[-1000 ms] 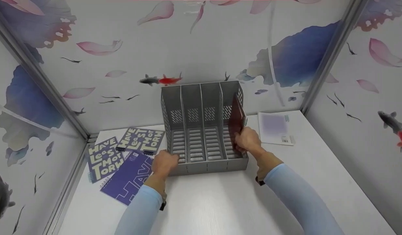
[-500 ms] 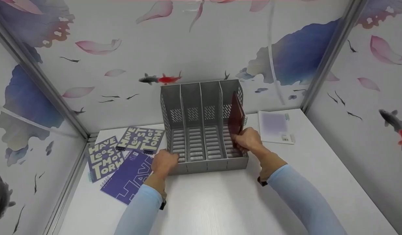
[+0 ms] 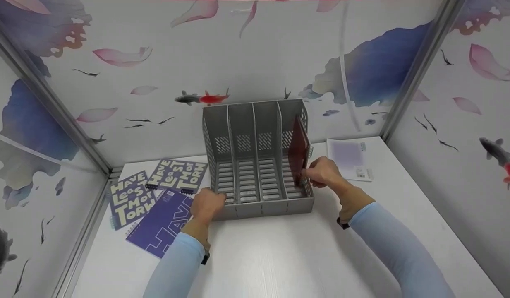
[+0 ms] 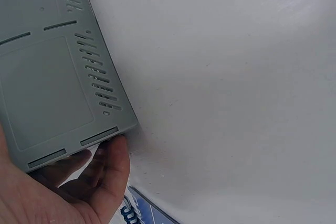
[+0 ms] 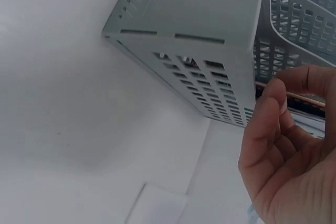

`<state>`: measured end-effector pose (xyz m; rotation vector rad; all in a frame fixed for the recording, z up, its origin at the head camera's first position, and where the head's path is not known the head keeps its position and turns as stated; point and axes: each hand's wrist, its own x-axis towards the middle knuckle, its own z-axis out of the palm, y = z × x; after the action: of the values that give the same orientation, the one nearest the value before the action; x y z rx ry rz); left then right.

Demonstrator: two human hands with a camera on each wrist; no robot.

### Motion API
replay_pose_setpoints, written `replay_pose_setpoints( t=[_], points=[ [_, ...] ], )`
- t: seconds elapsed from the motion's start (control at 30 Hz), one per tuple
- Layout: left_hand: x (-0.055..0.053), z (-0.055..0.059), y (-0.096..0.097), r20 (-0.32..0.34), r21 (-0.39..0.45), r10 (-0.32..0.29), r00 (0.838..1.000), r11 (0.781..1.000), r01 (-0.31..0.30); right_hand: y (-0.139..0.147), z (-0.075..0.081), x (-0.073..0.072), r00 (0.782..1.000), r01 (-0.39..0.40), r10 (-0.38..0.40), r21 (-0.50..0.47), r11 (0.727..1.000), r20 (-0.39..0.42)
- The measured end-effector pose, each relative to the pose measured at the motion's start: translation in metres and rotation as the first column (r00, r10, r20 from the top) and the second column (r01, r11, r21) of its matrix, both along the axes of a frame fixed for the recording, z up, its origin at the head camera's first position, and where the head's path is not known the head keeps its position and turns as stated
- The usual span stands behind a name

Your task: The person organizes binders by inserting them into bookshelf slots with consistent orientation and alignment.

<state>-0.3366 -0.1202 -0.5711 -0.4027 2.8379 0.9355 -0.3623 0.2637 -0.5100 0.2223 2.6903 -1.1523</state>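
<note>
A grey four-slot file organizer stands upright on the table against the back wall. My left hand grips its front left corner; in the left wrist view the fingers curl round the side of that corner. A dark red notebook stands on edge in the rightmost slot, leaning against the right wall. My right hand pinches the notebook's near lower edge between thumb and forefinger. In the right wrist view the fingertips meet at this edge, beside the organizer's perforated side wall, and partly hide it.
Several purple notebooks lie left of the organizer: two lettered ones and a larger spiral one overlapping them. A white notebook with a lilac panel lies flat to the right. Printed wall panels enclose the white table.
My right hand has drawn slightly back and to the right along the notebook's near edge, while the notebook stays in its slot. The left hand keeps its grip on the corner.
</note>
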Motion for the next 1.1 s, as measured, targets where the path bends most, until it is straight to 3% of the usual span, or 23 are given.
replay_pose_setpoints(
  t=[0.27,0.47,0.83,1.1],
  points=[
    [-0.001,-0.001,-0.002,0.002,0.005,0.004,1.0,1.0,-0.004,0.025,0.009,-0.008,0.999,0.009,-0.004,0.094,0.996,-0.049],
    [-0.001,0.0,-0.003,0.004,0.01,0.007,1.0,1.0,-0.007,0.047,0.004,-0.013,0.994,0.028,-0.011,0.165,0.986,-0.105],
    [-0.001,0.002,-0.003,-0.02,-0.004,0.009,1.0,1.0,-0.009,0.086,-0.038,-0.019,0.98,0.046,0.016,0.305,0.951,-0.199],
    [-0.001,0.001,0.002,-0.003,0.019,0.018,1.0,1.0,-0.018,0.11,-0.069,-0.017,0.983,0.026,0.049,0.403,0.915,-0.175]
  ],
)
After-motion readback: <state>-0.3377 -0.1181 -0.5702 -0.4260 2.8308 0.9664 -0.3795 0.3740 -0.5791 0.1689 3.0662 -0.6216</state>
